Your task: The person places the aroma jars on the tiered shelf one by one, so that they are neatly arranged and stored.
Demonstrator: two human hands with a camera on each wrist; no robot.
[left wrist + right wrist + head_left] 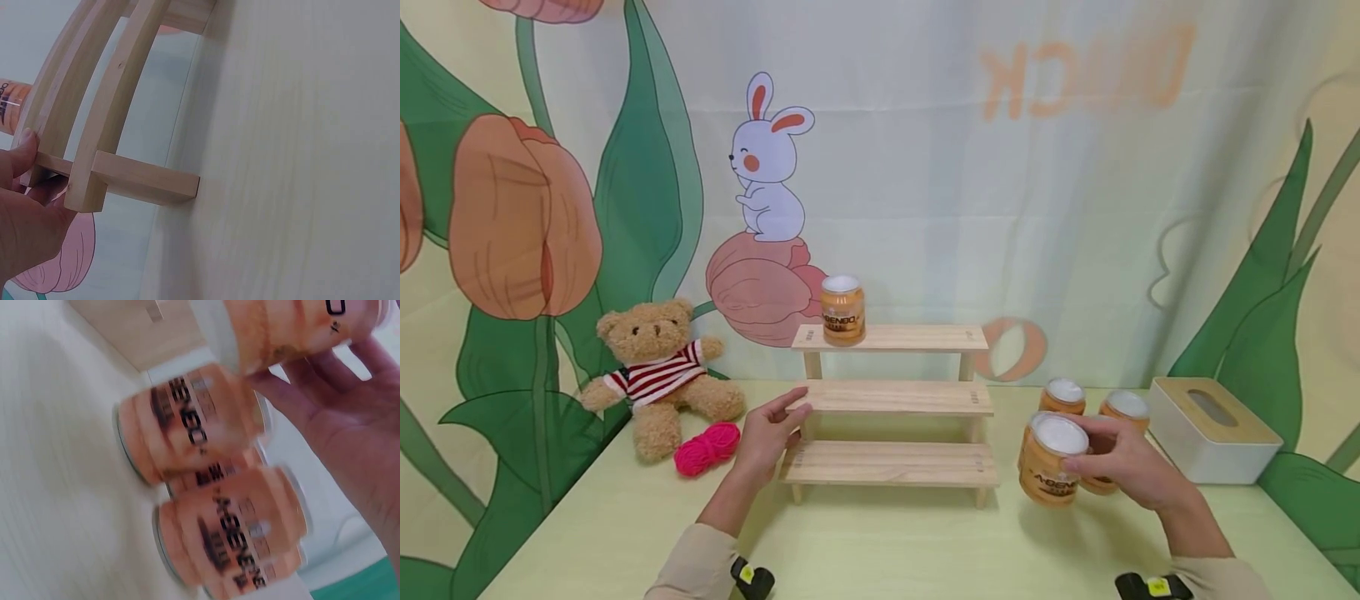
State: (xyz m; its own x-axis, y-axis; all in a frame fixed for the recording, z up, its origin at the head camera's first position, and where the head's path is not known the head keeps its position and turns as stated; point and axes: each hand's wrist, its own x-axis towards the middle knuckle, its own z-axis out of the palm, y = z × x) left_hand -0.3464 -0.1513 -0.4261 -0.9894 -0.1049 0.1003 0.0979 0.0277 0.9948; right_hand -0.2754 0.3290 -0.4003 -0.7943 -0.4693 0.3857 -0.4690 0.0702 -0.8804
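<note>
My right hand (1131,462) grips an orange can with a white lid (1051,473) between thumb and fingers, raised off the table beside the rack. Several matching cans (197,422) stand close together under and behind it, partly hidden by the hand in the head view. With my left hand (766,437) I hold the left end of the three-tier wooden display rack (891,398) at its middle step. In the left wrist view the thumb (26,149) lies on top of that step and the fingers are beneath. Another orange can (843,312) stands upright on the top step, towards its left end.
A teddy bear (658,367) in a striped shirt sits on the left of the table, with a pink yarn skein (707,449) before it. A white tissue box (1206,450) with a wooden top is at the right. A printed curtain (910,192) hangs behind.
</note>
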